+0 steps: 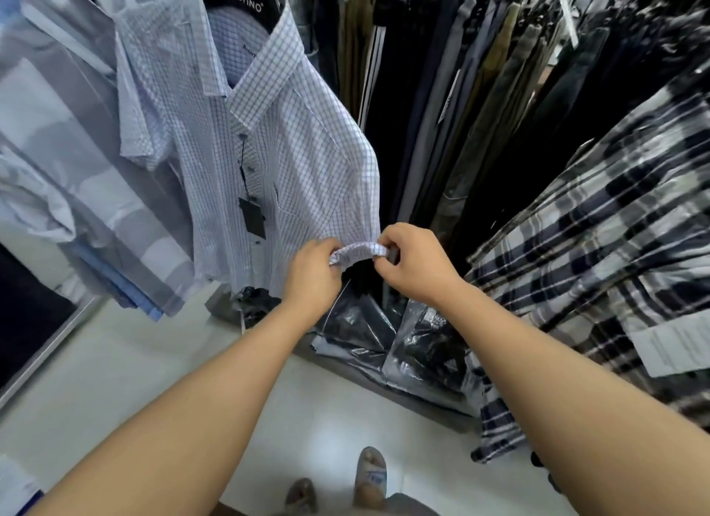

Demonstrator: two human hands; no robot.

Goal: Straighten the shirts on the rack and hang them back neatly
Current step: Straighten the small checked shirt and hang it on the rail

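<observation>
My left hand (pixel 313 271) and right hand (pixel 409 260) both pinch the sleeve cuff (pixel 359 252) of the checked shirt (pixel 284 158) at centre frame; it hangs from a black hanger (pixel 246 1) at the top; a plaid shirt (pixel 599 246) hangs right; trousers (pixel 461 93) behind.

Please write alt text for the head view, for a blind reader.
The left hand and right hand pinch the sleeve hem of a checked shirt on a black hanger. Dark trousers hang behind, a plaid shirt at right.
</observation>
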